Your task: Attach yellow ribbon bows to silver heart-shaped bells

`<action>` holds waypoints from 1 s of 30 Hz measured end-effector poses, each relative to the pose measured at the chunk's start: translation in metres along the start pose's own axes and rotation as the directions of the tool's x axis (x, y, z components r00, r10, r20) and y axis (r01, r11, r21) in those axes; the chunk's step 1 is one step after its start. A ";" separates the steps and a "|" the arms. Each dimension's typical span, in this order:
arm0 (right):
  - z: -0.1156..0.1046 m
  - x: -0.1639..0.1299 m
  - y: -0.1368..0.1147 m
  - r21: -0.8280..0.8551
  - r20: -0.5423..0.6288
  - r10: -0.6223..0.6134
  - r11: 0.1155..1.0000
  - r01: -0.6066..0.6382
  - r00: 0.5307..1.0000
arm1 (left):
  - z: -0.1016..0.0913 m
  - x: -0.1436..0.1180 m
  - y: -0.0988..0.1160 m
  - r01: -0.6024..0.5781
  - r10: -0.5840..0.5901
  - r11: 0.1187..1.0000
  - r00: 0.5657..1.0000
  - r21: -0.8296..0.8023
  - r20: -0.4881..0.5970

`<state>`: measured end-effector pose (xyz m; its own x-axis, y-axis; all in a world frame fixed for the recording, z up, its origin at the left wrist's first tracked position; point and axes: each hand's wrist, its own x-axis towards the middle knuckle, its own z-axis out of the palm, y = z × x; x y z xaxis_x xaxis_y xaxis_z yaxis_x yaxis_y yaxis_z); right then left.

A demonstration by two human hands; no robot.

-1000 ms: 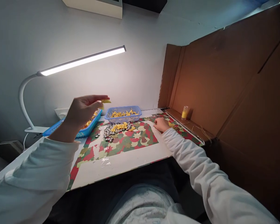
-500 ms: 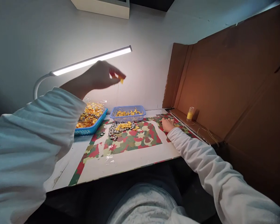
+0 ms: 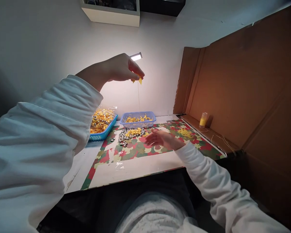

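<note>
High above the table, my left hand [image 3: 124, 68] pinches a small yellow ribbon-like piece [image 3: 140, 81], and a thin thread hangs straight down from it. My right hand [image 3: 161, 139] is low over the patterned table covering, fingers stretched out toward the pile, with nothing visible in it. Just left of its fingertips are yellow pieces [image 3: 134, 132] beside a heap of shiny silver balls [image 3: 123, 137], which look like small bells. A bunch of yellow threads [image 3: 185, 132] lies to the right of my right hand.
Behind the heap stands a lilac basket [image 3: 138, 124] of yellow pieces. A blue basket [image 3: 104, 133], piled with yellow and silver pieces, is partly behind my left sleeve. A yellow thread spool [image 3: 203, 120] stands by the cardboard wall [image 3: 244, 81]. A lit lamp [image 3: 136, 56] shows behind my left hand.
My right hand has left the yellow threads at the right and moved left toward the silver heap, its fingers now outstretched. My left hand still holds the yellow piece up, slightly further right.
</note>
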<state>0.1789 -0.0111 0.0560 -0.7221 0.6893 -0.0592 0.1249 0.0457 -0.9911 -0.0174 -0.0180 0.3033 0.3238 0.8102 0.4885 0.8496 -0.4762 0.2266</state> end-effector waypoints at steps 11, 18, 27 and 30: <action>-0.002 0.042 -0.065 0.830 -0.497 -0.192 0.180 0.528 0.846 | 0.058 -0.032 -0.041 0.040 -0.028 0.813 0.999 -0.580 0.030; -0.023 0.014 -0.045 0.823 -0.542 -0.027 0.184 0.537 0.840 | 0.106 -0.067 -0.064 0.132 -0.083 0.655 0.991 -0.744 0.103; 0.066 0.035 0.011 0.932 -0.142 -0.029 0.334 0.143 0.989 | 0.136 -0.089 -0.058 0.106 0.025 0.638 0.987 -0.762 0.158; 0.037 0.048 -0.005 0.921 -0.370 0.069 0.161 0.356 0.926 | 0.141 -0.101 -0.054 0.096 0.052 0.650 0.984 -0.754 0.170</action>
<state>0.1189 -0.0049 0.0543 -0.4086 0.9093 -0.0794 -0.8631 -0.4132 -0.2905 -0.0368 -0.0257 0.1229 0.4333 0.8309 0.3491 0.2693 -0.4890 0.8297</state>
